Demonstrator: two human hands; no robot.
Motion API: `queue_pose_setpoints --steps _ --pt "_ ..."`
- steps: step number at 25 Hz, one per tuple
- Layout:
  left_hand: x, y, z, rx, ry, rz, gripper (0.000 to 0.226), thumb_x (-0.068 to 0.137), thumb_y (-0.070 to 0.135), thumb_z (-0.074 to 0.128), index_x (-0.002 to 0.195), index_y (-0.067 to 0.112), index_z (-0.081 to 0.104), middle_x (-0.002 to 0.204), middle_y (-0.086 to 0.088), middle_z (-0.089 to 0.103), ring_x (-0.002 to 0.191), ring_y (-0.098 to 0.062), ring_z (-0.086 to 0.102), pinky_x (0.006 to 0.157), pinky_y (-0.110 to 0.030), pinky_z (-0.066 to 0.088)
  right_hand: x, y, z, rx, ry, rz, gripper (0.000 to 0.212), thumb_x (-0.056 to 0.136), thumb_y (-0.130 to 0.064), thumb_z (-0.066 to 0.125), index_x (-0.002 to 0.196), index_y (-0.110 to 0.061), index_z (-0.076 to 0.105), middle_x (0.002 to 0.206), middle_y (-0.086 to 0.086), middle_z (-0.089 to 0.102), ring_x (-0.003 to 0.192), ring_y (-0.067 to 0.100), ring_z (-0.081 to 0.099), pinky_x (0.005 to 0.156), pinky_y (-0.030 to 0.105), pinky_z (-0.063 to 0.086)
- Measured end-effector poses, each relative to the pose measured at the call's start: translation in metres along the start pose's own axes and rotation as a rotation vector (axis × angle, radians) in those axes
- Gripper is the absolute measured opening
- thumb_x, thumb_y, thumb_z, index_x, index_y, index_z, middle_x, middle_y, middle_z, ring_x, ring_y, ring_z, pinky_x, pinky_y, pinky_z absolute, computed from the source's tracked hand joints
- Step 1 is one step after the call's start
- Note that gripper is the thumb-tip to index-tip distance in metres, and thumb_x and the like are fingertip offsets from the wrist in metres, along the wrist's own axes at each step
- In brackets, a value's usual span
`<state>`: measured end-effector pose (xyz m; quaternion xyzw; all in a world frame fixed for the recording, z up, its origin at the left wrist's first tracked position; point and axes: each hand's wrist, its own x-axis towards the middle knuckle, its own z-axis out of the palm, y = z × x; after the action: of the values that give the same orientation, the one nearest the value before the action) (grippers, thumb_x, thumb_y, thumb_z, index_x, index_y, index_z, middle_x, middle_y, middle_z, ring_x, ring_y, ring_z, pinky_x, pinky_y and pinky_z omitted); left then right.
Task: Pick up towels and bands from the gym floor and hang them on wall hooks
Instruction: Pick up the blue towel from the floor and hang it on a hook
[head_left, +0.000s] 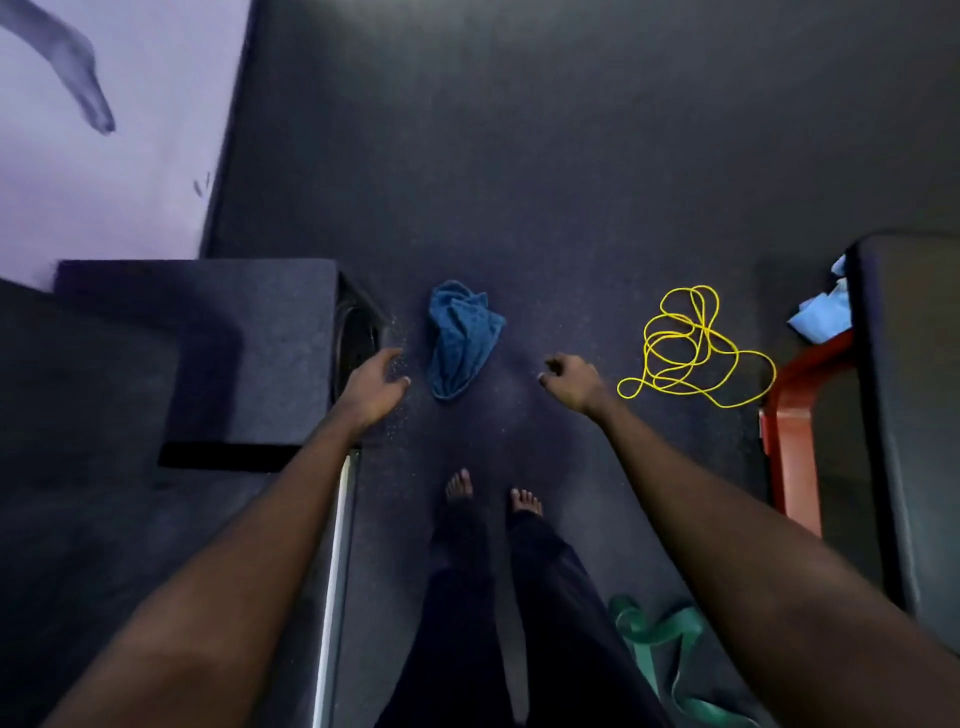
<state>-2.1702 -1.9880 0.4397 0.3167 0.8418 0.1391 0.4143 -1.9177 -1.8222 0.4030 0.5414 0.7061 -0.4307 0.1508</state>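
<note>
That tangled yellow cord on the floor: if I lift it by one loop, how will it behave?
The yellow cord looks thin and limp, in loose overlapping loops: it will probably sag and trail, not lift as a bundle. Its outer loop nears the red frame, so it may snag.

Blue towel (462, 340), yellow cord (685, 348), green band (670, 644), speckled dark floor (545, 182).

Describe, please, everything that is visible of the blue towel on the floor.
The crumpled blue terry-cloth towel lies in a loose, wrinkled heap on the dark speckled gym floor. It is longer than wide, with deep folds, and looks soft and nubby. It rests between the left hand and the right hand, reaching farther forward than both. Neither hand touches it; only the floor does.
</note>
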Motion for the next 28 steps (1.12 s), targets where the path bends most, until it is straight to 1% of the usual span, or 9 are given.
queue_pose_setpoints --steps 7,10,13,17,18,21,24,26,28 --pt "0.156 -0.029 0.035 -0.047 -0.108 -0.020 0.057 0.094 0.024 0.061 0.147 0.020 0.041 0.148 -0.005 0.047 0.135 -0.022 0.045 0.108 -0.033 0.037 0.141 0.003 0.069 0.116 -0.082 0.141 0.049 0.095 -0.026 0.059 0.138 -0.003 0.053 0.140 0.014 0.057 0.130 0.030 0.053 0.108 0.036 0.041" --pt "0.228 -0.075 0.085 -0.063 -0.113 -0.076 0.056 0.092 0.018 0.062 0.145 0.017 0.044 0.145 -0.008 0.050 0.132 -0.023 0.048 0.109 -0.034 0.038 0.223 0.021 0.131 0.135 -0.134 0.177 0.046 0.095 -0.024 0.058 0.135 -0.002 0.056 0.136 0.016 0.059 0.127 0.031 0.055 0.105 0.037 0.044" --pt "0.299 -0.122 0.144 -0.189 -0.065 -0.210 0.050 0.093 0.006 0.058 0.142 0.014 0.047 0.144 -0.011 0.050 0.133 -0.025 0.047 0.105 -0.029 0.036 0.306 0.054 0.199 0.164 -0.209 0.244 0.042 0.096 -0.024 0.056 0.131 -0.002 0.059 0.132 0.015 0.061 0.123 0.030 0.057 0.097 0.033 0.044" --pt "0.382 -0.176 0.211 -0.270 -0.024 -0.311 0.048 0.095 0.001 0.056 0.142 0.008 0.046 0.146 -0.012 0.046 0.135 -0.026 0.043 0.105 -0.028 0.034 0.404 0.093 0.276 0.286 -0.242 0.371 0.034 0.095 -0.021 0.055 0.114 0.004 0.067 0.101 0.015 0.067 0.094 0.027 0.063 0.078 0.033 0.048" --pt "0.400 -0.187 0.224 -0.276 -0.016 -0.316 0.049 0.095 0.001 0.056 0.142 0.008 0.046 0.146 -0.011 0.046 0.135 -0.025 0.043 0.103 -0.026 0.034 0.426 0.100 0.295 0.316 -0.237 0.398 0.034 0.095 -0.022 0.056 0.114 0.004 0.068 0.100 0.014 0.067 0.092 0.027 0.063 0.078 0.035 0.050" --pt "0.438 -0.215 0.254 -0.297 -0.005 -0.320 0.048 0.094 0.002 0.056 0.141 0.010 0.047 0.145 -0.008 0.048 0.133 -0.021 0.045 0.104 -0.025 0.035 0.478 0.108 0.349 0.453 -0.227 0.489 0.041 0.095 -0.033 0.059 0.120 0.000 0.065 0.119 0.015 0.066 0.108 0.031 0.063 0.090 0.039 0.052" --pt "0.450 -0.233 0.264 -0.273 -0.029 -0.291 0.049 0.095 0.003 0.055 0.142 0.012 0.046 0.146 -0.007 0.047 0.133 -0.019 0.045 0.104 -0.026 0.036 0.508 0.100 0.391 0.579 -0.115 0.555 0.055 0.093 -0.038 0.061 0.134 -0.002 0.053 0.133 0.015 0.058 0.119 0.033 0.057 0.098 0.036 0.050" --pt "0.449 -0.242 0.267 -0.258 -0.050 -0.295 0.050 0.095 0.002 0.055 0.143 0.011 0.045 0.147 -0.007 0.047 0.134 -0.020 0.045 0.103 -0.025 0.036 0.521 0.097 0.405 0.644 -0.046 0.632 0.051 0.092 -0.031 0.061 0.134 -0.004 0.050 0.132 0.015 0.057 0.114 0.029 0.058 0.099 0.036 0.050" --pt "0.442 -0.243 0.264 -0.254 -0.069 -0.300 0.050 0.095 0.002 0.054 0.143 0.011 0.045 0.146 -0.006 0.048 0.133 -0.020 0.046 0.103 -0.026 0.037 0.525 0.094 0.404 0.772 -0.048 0.680 0.039 0.094 -0.020 0.054 0.129 -0.004 0.055 0.124 0.014 0.060 0.103 0.023 0.057 0.093 0.030 0.049"
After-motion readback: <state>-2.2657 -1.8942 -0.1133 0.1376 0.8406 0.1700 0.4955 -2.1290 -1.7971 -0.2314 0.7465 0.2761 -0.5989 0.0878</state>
